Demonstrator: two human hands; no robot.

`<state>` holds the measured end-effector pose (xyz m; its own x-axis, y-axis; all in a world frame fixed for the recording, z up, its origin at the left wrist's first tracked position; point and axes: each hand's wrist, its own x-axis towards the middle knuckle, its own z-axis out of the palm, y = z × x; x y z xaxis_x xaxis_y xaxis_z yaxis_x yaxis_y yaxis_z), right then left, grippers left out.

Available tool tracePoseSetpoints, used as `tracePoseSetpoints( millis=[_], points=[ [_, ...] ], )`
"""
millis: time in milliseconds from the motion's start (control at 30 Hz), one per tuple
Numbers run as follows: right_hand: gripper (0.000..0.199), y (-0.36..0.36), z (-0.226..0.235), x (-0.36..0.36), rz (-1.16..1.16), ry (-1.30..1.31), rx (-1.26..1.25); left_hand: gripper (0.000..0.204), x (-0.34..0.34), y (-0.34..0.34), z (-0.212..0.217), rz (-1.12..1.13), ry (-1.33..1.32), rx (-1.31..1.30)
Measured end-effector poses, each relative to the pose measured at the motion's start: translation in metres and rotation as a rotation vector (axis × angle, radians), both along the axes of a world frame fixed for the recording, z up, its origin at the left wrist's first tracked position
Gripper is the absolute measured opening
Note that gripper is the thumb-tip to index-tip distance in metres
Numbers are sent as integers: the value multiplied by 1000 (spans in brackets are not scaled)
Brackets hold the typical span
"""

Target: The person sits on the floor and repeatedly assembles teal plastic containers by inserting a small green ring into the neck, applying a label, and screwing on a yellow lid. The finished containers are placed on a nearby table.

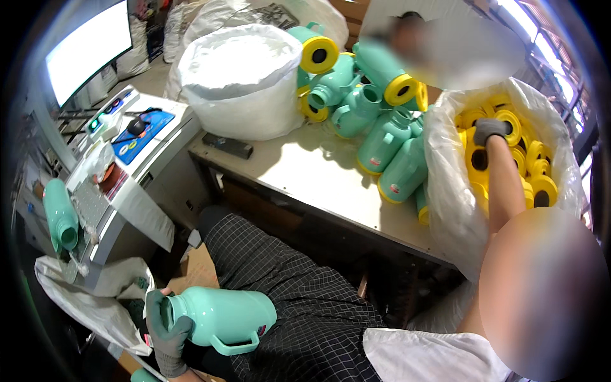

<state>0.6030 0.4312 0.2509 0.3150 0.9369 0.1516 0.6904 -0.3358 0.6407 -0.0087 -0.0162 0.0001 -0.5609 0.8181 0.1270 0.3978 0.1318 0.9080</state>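
A mint-green thermos jug body [232, 313] lies on its side across my lap, its handle toward me and its open neck to the left. My gloved left hand [168, 331] is closed around that neck. Far to the right, my gloved right hand [490, 130] reaches into a clear plastic-lined sack [445, 191] among many yellow ring-shaped bases [476, 156] with dark centres. It touches the yellow pieces, but its fingertips are hidden among them, so I cannot see whether it grips one.
Several green jugs [384, 141], some with yellow bases, crowd the right of the white table [305, 172]. A white sack [245, 89] stands behind. On the left are a lit screen [89, 48], a desk, another green jug [60, 213] and an open sack [89, 299]. A blurred person is across the table.
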Motion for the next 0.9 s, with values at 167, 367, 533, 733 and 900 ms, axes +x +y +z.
tracePoseSetpoints(
  millis=[167,367,533,733,900],
  points=[
    [42,19,63,-35,901,674,788,73,-16,-28,-43,138,-148,212],
    [36,25,-84,-279,1087,2152,-152,42,-10,-44,-70,376,-556,605],
    [46,-130,-210,-429,1287,1904,-128,41,16,-36,-122,616,-687,743],
    [63,-209,-246,-443,1907,1804,-401,37,44,-39,-107,617,21,275],
    [61,-201,-252,-428,1969,1823,-453,35,58,-38,-128,563,291,76]
  ],
)
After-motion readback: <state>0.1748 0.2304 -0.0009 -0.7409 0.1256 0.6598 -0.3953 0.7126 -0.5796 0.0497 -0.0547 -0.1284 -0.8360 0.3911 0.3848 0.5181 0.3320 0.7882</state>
